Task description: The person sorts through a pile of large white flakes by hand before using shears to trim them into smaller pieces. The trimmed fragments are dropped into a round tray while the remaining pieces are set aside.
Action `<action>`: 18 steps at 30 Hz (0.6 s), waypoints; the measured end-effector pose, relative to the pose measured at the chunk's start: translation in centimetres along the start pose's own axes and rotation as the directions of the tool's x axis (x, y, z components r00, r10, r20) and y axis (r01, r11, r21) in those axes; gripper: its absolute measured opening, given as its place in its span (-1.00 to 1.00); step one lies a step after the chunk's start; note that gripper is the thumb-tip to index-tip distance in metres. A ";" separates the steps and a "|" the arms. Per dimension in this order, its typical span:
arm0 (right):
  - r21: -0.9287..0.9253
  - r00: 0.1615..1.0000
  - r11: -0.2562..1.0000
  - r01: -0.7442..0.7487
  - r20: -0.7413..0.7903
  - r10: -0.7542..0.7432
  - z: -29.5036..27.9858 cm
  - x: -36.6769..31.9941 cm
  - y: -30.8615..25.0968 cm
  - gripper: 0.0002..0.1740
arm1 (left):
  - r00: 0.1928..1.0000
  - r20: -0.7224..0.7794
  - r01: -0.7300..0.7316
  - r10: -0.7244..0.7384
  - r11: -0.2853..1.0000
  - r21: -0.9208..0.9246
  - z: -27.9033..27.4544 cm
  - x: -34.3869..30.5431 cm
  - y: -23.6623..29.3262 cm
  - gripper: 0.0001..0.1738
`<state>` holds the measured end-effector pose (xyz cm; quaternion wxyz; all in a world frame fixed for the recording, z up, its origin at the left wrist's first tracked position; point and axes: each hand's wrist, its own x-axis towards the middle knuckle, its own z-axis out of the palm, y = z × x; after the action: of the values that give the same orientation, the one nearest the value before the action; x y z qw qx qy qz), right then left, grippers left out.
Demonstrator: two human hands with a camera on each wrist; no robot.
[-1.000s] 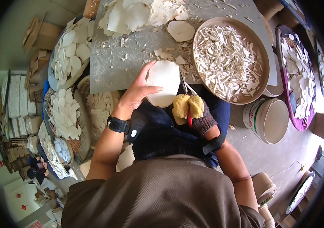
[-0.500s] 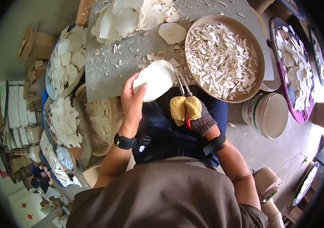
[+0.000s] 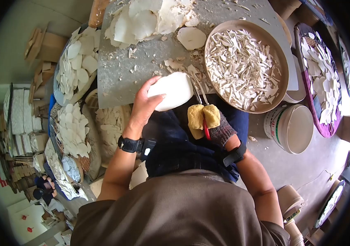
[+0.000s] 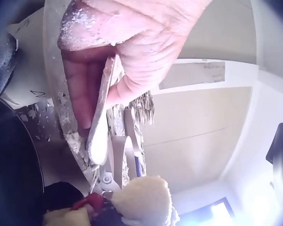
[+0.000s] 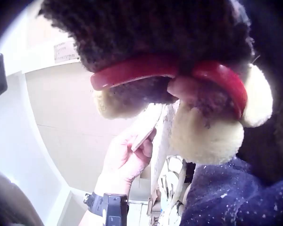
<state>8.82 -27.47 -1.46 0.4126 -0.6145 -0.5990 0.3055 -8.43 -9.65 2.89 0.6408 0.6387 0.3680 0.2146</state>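
Note:
My left hand (image 3: 143,107) pinches a thin white oval slice (image 3: 171,92) between thumb and fingers, over the table's front edge. In the left wrist view the slice (image 4: 100,136) is seen edge-on, with white crumbs on the hand. My right hand (image 3: 221,132), in a dark knitted glove, grips scissors (image 3: 199,91) with red handles (image 5: 137,70). Yellow sponge pads (image 3: 212,116) are wrapped around the handles. The scissor blades point away from me, right at the slice's right edge.
A round tan pan (image 3: 281,61) heaped with white strips stands right on the grey table (image 3: 115,78). Larger slices (image 3: 142,20) are piled at the back, with scraps about. Below the pan is a white bucket (image 3: 298,127). Trays of slices (image 3: 72,127) stand at left.
The slice has turned in my left hand from upright to lying more crosswise, its right end beside the blades. My right hand keeps its grip on the scissors in nearly the same place.

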 end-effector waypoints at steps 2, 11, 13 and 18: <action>0.194 0.999 0.980 -0.050 -0.007 0.052 0.3 -0.2 -0.1 -0.85 | 1.000 0.019 0.006 -0.006 1.000 -0.019 -0.2 0.1 0.4 -0.35; 0.108 0.999 0.993 0.050 -0.026 -0.048 0.1 -0.8 -0.2 -0.78 | 0.964 0.231 0.135 -0.129 0.991 -0.008 -2.4 0.8 1.6 -0.34; 0.246 0.999 0.969 -0.031 -0.014 0.035 0.8 -1.0 0.4 -0.78 | 0.960 0.247 0.132 -0.131 0.991 0.013 -2.8 1.1 1.5 -0.34; 0.476 0.990 0.871 -0.120 -0.010 0.142 1.9 -0.7 0.4 -0.78 | 0.937 0.336 0.095 -0.097 0.995 0.022 -2.8 1.3 2.6 -0.36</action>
<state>7.28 -27.91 -2.77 0.5418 -0.5411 -0.4536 0.4559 -9.20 -6.62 5.43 0.7020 0.6492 0.2843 0.0698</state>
